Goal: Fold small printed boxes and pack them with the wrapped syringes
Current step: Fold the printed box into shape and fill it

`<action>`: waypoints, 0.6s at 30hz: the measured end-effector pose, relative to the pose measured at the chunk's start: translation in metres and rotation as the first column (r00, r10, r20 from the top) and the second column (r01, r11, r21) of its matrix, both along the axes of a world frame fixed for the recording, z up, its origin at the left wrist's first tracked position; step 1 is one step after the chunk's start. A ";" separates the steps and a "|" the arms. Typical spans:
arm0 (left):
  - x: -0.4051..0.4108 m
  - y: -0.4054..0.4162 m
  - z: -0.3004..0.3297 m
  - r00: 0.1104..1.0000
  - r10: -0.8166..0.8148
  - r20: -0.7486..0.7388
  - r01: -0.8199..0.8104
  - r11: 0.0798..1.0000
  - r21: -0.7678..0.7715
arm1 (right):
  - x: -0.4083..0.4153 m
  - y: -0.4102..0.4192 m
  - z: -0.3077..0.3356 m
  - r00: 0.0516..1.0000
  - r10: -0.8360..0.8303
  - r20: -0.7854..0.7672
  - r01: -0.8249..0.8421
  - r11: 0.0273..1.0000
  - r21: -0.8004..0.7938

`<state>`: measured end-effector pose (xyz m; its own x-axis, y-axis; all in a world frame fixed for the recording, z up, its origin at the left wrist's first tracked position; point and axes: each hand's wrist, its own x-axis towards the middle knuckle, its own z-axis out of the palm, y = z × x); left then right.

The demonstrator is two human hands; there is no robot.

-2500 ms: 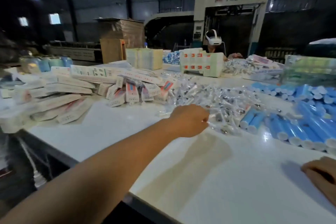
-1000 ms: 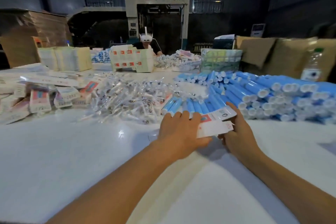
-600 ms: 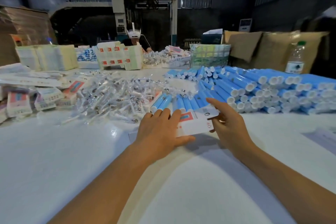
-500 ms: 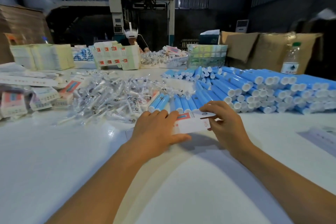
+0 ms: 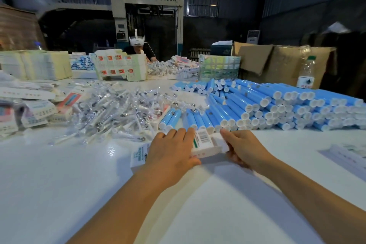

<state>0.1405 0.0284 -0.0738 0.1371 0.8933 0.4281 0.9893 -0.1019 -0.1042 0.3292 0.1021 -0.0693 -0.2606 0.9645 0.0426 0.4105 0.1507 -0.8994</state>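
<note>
1. White worktop [image 5: 59,184] carries a small printed box [image 5: 206,142] near its middle, part-folded, barcode face up.
2. Left hand [image 5: 172,150] lies over the box's left part, fingers nearly straight on top and thumb against its near edge; right hand [image 5: 240,147] grips the right end with curled fingers.
3. Just beyond the fingers lies a row of blue tubes [image 5: 257,105] with white caps, stacked and spreading to the right.
4. Wrapped syringes [image 5: 118,111] form a loose heap to the left of the tubes.
5. Flat printed cartons [image 5: 29,103] lie at far left.
6. A water bottle [image 5: 306,73] stands upright behind the tubes, before brown cardboard boxes [image 5: 277,61].
7. Another person [image 5: 138,45] sits across the worktop.
</note>
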 end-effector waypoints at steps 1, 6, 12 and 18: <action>-0.001 0.001 -0.002 1.000 0.004 -0.007 -0.004 1.000 -0.021 | 0.000 0.006 0.006 0.997 -0.059 0.051 0.055 0.995 0.081; 0.003 0.004 -0.007 1.000 -0.006 -0.013 0.005 0.992 -0.126 | -0.019 0.057 0.033 0.899 -0.264 0.349 0.092 0.894 0.439; 0.005 0.004 -0.007 1.000 0.006 -0.001 -0.006 0.987 -0.163 | -0.062 0.111 0.042 0.542 -0.257 0.800 -0.103 0.924 0.367; 0.004 0.001 -0.003 1.000 -0.019 0.011 0.020 0.985 -0.172 | -0.088 0.131 0.041 0.390 -0.162 0.906 -0.136 0.963 0.231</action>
<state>0.1445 0.0289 -0.0770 0.1520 0.9509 0.2694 0.9878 -0.1368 -0.0744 0.2412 0.2329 -0.0281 -0.2721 0.9623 0.0018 0.9585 0.2708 0.0885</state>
